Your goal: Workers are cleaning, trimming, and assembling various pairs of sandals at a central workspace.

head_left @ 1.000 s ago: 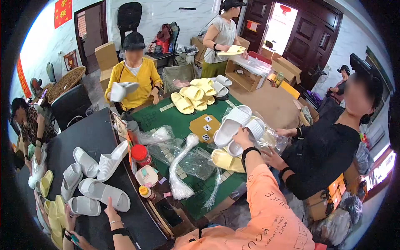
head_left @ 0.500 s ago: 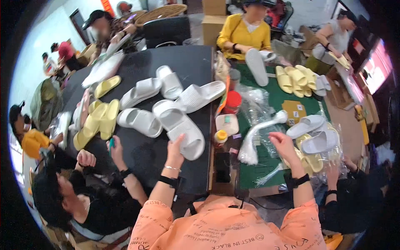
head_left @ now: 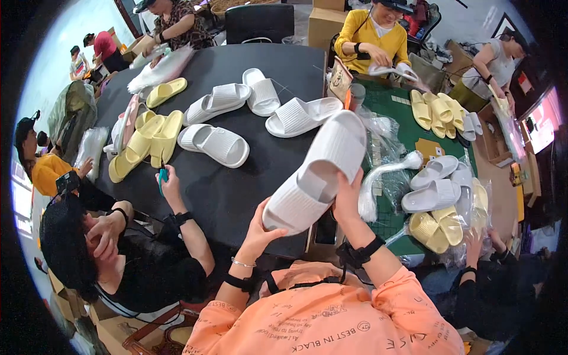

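Note:
In front of me, over the near edge of the black table, I hold a pair of white ribbed slippers (head_left: 296,198), overlapping end to end and tilted. My left hand (head_left: 260,229) grips the lower left end, thumb on top. My right hand (head_left: 348,204) has hold of them at the right side, its fingers partly hidden. Beyond them on the table lie more white slippers, among them one nearby (head_left: 214,145) and another farther right (head_left: 299,116).
Yellow slippers (head_left: 141,142) lie left on the black table (head_left: 204,189). A co-worker's hand (head_left: 170,188) there holds a small green tool. Right, a green cutting mat (head_left: 387,228) carries plastic bags, a white bundle (head_left: 371,189) and bagged slippers (head_left: 436,229). Other people sit around.
My right hand, empty over the green mat before, has come left and taken hold of the white slippers. My left hand has shifted its grip, and the slippers have moved right and turned.

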